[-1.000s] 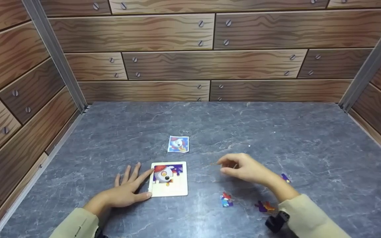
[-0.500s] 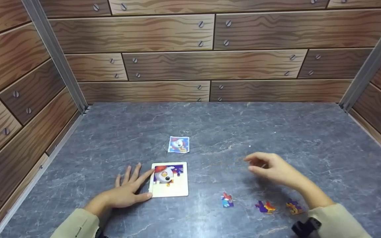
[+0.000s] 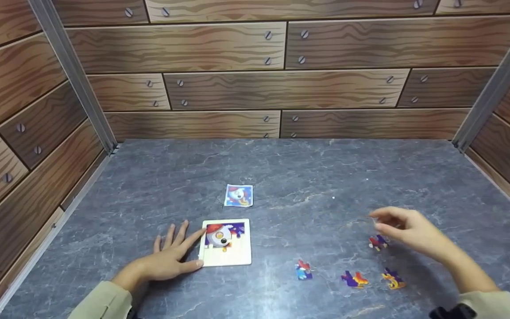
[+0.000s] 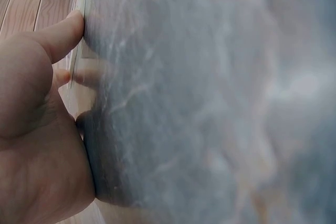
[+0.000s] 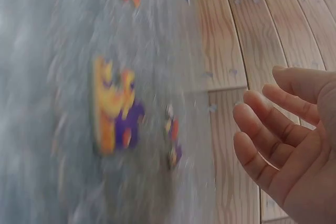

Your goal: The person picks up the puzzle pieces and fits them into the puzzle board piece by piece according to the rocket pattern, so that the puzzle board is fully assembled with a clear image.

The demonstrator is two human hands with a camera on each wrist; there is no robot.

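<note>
A square wooden jigsaw tray (image 3: 226, 256) lies flat, its upper part filled with pieces picturing a white face with a red top; its lower part is bare wood. My left hand (image 3: 168, 258) rests on the table with spread fingers, forefinger and thumb touching the tray's left edge. Over on the right, my right hand (image 3: 412, 232) hovers above the table, fingers loosely bent and holding nothing, as the right wrist view confirms. Just below its fingertips lies a red and purple jigsaw piece (image 3: 377, 242). An orange and purple jigsaw piece (image 3: 393, 279) lies nearer me.
Two more loose pieces lie between tray and right hand: a purple and orange piece (image 3: 355, 279) and a red and blue piece (image 3: 303, 270). Behind the tray is a small picture card (image 3: 239, 196). Wood-patterned walls (image 3: 193, 88) bound the grey table (image 3: 290, 168) at the back and sides.
My right hand has swept right across the table, from beside the tray to above the red and purple piece, uncovering pieces its arm had hidden. My left hand and the tray have stayed put.
</note>
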